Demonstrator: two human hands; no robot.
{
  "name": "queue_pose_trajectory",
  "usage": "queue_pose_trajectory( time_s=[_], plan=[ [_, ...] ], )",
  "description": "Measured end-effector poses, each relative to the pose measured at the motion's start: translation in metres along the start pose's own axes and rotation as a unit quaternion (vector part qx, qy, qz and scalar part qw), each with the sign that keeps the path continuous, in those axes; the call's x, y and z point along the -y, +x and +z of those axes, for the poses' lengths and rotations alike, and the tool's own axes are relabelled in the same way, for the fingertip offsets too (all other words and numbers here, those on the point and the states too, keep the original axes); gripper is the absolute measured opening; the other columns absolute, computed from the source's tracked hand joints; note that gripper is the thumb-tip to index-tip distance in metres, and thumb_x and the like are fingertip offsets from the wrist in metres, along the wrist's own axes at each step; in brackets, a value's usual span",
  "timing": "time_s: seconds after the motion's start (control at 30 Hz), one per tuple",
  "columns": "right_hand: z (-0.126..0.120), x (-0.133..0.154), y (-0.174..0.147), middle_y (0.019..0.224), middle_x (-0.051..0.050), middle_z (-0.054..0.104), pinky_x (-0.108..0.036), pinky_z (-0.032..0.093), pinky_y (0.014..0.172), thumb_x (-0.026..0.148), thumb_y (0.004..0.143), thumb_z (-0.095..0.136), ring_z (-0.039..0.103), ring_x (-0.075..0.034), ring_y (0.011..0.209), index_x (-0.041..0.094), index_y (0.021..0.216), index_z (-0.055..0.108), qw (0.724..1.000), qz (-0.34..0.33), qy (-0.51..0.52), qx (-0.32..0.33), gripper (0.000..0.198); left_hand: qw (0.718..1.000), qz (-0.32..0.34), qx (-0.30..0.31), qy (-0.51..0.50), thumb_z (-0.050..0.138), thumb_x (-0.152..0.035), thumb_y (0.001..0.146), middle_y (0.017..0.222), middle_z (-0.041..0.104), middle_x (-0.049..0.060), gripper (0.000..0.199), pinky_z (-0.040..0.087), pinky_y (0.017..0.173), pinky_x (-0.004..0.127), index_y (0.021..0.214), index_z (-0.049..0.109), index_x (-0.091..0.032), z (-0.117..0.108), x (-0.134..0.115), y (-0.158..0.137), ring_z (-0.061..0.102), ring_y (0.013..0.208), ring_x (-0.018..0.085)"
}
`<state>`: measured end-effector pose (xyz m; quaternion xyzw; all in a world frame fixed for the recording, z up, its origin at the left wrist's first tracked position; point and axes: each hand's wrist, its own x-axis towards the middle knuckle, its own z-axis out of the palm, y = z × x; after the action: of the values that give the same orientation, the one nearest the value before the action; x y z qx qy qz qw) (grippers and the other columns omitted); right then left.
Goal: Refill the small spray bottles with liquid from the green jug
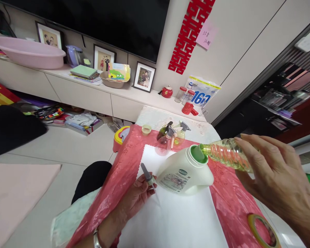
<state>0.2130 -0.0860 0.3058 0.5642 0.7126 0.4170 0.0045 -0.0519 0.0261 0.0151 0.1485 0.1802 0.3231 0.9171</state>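
Note:
My right hand (pixel 271 168) grips a clear glass bottle (pixel 226 153) holding yellowish liquid with an orange-red pattern showing through. The bottle lies almost level, its neck at the green-lined mouth of a pale green plastic jug (pixel 186 172) with a printed label. That jug stands uncapped on a white sheet (pixel 170 220). Left of the jug, my left hand (pixel 138 193) pinches a dropper (pixel 147 174) with a grey bulb and a thin clear tube pointing down. Whether liquid is flowing from the bottle I cannot tell.
Behind the jug stand several spray bottles (pixel 166 139) and a small greenish cap (pixel 146 129). A roll of tape (pixel 263 230) lies on the red table cover (pixel 108 199) at the right. Jars (pixel 180 94) and a red pot (pixel 167 91) are on the cabinet.

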Motion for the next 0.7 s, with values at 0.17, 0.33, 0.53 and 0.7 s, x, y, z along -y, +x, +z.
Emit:
queue_pose_trajectory(
  time_s=[0.17, 0.33, 0.53, 0.7],
  plan=[
    [-0.002, -0.003, 0.003, 0.131, -0.016, 0.056, -0.052, 0.051, 0.089, 0.025, 0.098, 0.045, 0.059, -0.040, 0.110, 0.018, 0.137, 0.044, 0.999, -0.024, -0.022, -0.004, 0.039, 1.000, 0.001, 0.002, -0.005, 0.099, -0.029, 0.062, 0.105, 0.077, 0.005, 0.046, 0.054, 0.077, 0.028, 0.103, 0.079, -0.021, -0.001, 0.000, 0.000, 0.071, 0.084, 0.016],
    [-0.005, -0.006, 0.004, 0.132, -0.017, 0.056, -0.054, 0.050, 0.091, 0.025, 0.099, 0.046, 0.059, -0.041, 0.112, 0.016, 0.138, 0.045, 0.999, -0.039, -0.030, -0.009, 0.040, 1.000, -0.002, 0.003, -0.006, 0.099, -0.029, 0.063, 0.101, 0.077, 0.005, 0.045, 0.054, 0.076, 0.028, 0.102, 0.079, -0.019, 0.001, -0.001, -0.001, 0.071, 0.082, 0.016],
    [-0.010, -0.006, 0.011, 0.130, -0.018, 0.056, -0.053, 0.050, 0.088, 0.026, 0.104, 0.043, 0.058, -0.043, 0.111, 0.015, 0.139, 0.045, 0.998, -0.055, -0.036, -0.015, 0.037, 1.000, 0.000, -0.008, 0.000, 0.100, -0.031, 0.061, 0.098, 0.078, 0.003, 0.044, 0.054, 0.076, 0.028, 0.098, 0.080, -0.020, 0.006, -0.003, -0.003, 0.071, 0.081, 0.015],
    [-0.011, -0.007, 0.013, 0.133, -0.018, 0.055, -0.056, 0.047, 0.093, 0.027, 0.107, 0.041, 0.057, -0.044, 0.116, 0.016, 0.140, 0.046, 0.998, -0.060, -0.036, -0.006, 0.035, 1.000, 0.007, -0.011, -0.003, 0.100, -0.030, 0.061, 0.099, 0.079, 0.003, 0.042, 0.055, 0.075, 0.028, 0.096, 0.079, -0.020, 0.009, -0.004, -0.004, 0.072, 0.081, 0.015]
  ],
)
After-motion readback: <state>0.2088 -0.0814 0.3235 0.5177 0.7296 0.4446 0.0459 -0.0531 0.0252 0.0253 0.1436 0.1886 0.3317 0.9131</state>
